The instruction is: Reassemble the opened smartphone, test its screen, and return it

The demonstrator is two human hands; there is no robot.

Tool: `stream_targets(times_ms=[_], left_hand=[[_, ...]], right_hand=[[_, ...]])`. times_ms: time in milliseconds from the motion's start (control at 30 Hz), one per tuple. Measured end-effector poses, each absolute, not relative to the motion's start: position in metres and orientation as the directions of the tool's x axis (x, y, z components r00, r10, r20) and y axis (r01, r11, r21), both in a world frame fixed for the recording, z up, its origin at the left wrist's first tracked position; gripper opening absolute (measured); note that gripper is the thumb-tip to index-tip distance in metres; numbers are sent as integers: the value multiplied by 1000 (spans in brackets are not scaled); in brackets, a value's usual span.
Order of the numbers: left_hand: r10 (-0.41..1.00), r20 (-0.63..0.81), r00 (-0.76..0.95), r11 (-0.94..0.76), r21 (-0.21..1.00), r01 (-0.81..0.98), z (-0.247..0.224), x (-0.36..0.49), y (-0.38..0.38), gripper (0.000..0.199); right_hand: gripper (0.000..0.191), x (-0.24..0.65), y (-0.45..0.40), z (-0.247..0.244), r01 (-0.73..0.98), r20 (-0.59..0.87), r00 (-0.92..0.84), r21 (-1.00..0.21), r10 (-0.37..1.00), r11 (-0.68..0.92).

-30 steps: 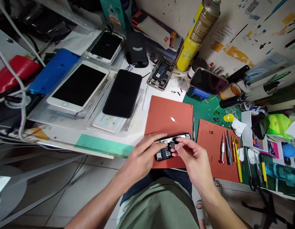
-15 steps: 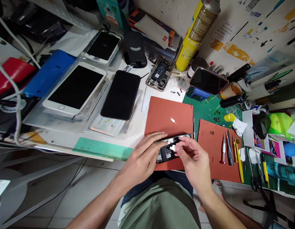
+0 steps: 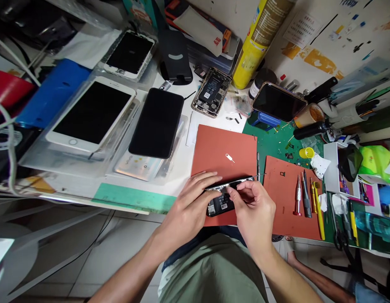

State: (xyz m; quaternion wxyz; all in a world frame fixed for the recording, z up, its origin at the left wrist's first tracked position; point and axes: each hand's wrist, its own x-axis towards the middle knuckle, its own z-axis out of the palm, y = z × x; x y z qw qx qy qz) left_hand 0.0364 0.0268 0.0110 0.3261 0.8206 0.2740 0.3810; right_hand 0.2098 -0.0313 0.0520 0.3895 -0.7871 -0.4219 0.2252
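An opened phone [image 3: 220, 203] with its black battery and inner parts bare lies tilted on a reddish-brown mat [image 3: 224, 145]. Its long far edge rises under my fingers. My left hand [image 3: 195, 198] grips the phone's left side, fingers along the far edge and thumb over the inside. My right hand [image 3: 253, 204] is closed above the right half, with thumb and fingertips pinched close to the inner parts. Whatever sits between those fingertips is too small or hidden to make out. A SIM eject pin [image 3: 229, 158] lies on the mat beyond the phone.
On a second mat [image 3: 289, 210] at right lie screwdrivers [image 3: 305, 195] and a yellow brush [image 3: 319, 210]. A black phone [image 3: 157, 122], a white phone [image 3: 92, 113] and another opened phone [image 3: 211, 90] lie left and behind. A yellow spray can [image 3: 253, 54] stands against the wall.
My right thumb has moved left and down onto the phone's inner parts. The small white piece seen in its pinch is no longer plainly visible. The view has shifted slightly.
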Motion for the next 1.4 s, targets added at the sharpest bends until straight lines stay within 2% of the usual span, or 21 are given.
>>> stream_targets(times_ms=[200, 400, 533, 733, 900, 1033, 1233, 1400], left_hand=[[691, 469, 551, -669, 704, 240, 12, 38, 27, 45], [701, 463, 542, -683, 653, 326, 13, 39, 26, 48], [699, 451, 556, -684, 648, 334, 13, 38, 27, 51], [690, 419, 590, -685, 640, 348, 13, 37, 26, 51], [690, 386, 613, -684, 625, 376, 15, 37, 26, 46], [690, 397, 605, -689, 617, 381, 16, 37, 25, 46], [697, 425, 577, -675, 661, 328, 16, 36, 26, 44], [681, 407, 609, -691, 633, 349, 14, 36, 28, 43]], right_hand=[[11, 206, -42, 53, 779, 264, 380, -609, 887, -153], [16, 205, -58, 39, 920, 434, 173, -391, 884, 12], [17, 207, -55, 34, 946, 460, 118, -321, 880, 41], [18, 208, -51, 34, 963, 483, 124, -268, 867, 11], [24, 207, -52, 35, 953, 468, 110, -300, 877, 41], [38, 207, -63, 30, 930, 451, 12, -333, 893, 155], [31, 205, -76, 23, 948, 380, -36, -279, 924, 151], [29, 201, -76, 23, 959, 384, -26, -251, 923, 131]])
